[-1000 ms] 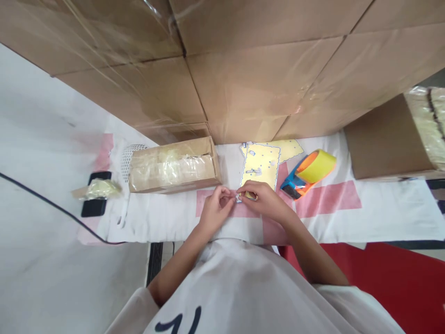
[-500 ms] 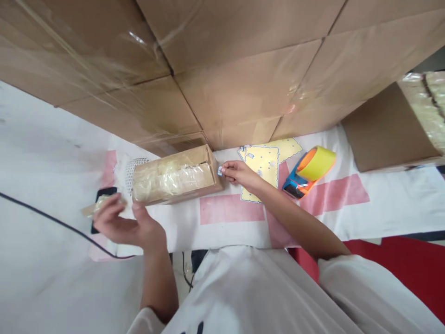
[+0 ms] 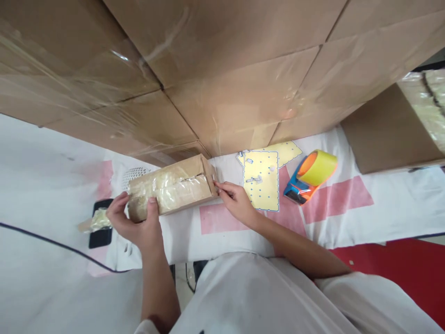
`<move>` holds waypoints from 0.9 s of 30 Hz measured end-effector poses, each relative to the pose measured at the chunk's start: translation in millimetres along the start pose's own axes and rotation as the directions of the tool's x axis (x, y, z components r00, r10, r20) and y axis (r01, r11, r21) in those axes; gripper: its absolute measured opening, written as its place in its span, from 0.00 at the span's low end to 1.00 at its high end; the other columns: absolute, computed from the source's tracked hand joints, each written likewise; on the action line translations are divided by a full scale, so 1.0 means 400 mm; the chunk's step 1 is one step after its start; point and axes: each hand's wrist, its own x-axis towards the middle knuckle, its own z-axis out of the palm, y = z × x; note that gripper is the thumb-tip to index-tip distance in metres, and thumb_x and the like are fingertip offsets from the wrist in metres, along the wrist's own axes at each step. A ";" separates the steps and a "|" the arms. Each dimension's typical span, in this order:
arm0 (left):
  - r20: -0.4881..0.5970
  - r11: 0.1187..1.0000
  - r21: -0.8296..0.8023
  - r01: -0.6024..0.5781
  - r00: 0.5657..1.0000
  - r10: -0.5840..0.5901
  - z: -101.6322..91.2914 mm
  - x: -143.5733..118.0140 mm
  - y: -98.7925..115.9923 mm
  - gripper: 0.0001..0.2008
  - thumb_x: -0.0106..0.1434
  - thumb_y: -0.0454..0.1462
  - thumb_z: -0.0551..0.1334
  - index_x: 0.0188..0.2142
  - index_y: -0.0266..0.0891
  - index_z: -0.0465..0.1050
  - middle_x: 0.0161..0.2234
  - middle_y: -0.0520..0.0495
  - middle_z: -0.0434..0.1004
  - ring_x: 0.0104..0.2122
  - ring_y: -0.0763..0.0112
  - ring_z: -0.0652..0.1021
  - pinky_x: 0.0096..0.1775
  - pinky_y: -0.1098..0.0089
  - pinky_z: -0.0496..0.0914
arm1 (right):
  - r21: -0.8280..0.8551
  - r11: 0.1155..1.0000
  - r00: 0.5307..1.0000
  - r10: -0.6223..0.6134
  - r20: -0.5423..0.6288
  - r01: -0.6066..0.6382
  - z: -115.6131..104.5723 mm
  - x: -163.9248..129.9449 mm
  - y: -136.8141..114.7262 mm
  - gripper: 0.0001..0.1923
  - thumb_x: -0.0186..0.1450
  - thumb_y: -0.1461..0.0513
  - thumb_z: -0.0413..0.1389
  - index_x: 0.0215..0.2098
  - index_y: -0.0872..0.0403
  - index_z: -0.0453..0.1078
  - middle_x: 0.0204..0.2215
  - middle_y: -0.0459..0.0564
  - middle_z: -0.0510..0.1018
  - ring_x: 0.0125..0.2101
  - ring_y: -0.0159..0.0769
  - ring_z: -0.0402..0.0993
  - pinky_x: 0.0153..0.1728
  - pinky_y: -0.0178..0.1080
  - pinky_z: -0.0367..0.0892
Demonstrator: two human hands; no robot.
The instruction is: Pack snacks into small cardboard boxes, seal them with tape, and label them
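Note:
A long cardboard box point(image 3: 177, 183) with clear tape over its top lies at an angle on the cloth-covered table. My left hand point(image 3: 141, 227) grips its left end, thumb on the near side and fingers around the far corner. At the opposite end, my right hand point(image 3: 237, 202) has thumb and fingertips pinched against the small end face. A small sticker is in that pinch, mostly hidden by the fingers. Yellow sheets of stickers point(image 3: 262, 195) lie just right of my right hand.
Large taped cartons point(image 3: 229, 106) form a wall behind the box. A tape dispenser point(image 3: 309, 176) with yellow tape sits to the right, before another carton point(image 3: 389, 134). At left are a black phone point(image 3: 100, 237), a crumpled tape scrap point(image 3: 99, 219) and a black cable point(image 3: 59, 243).
My left hand has moved right, from above the phone onto the box's left end. My right hand has brought the small sticker against the box's right end.

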 end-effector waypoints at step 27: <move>0.067 0.996 -0.033 -0.080 0.994 0.082 -0.028 0.007 -0.022 0.20 0.53 0.38 0.72 0.44 0.41 0.72 0.51 0.43 0.72 0.56 0.51 0.74 0.62 0.45 0.67 | -0.259 0.952 0.972 -0.113 0.207 0.166 -0.031 -0.016 0.039 0.57 0.62 0.48 0.66 0.78 0.51 0.40 0.67 0.64 0.53 0.50 0.44 0.72 0.55 0.50 0.71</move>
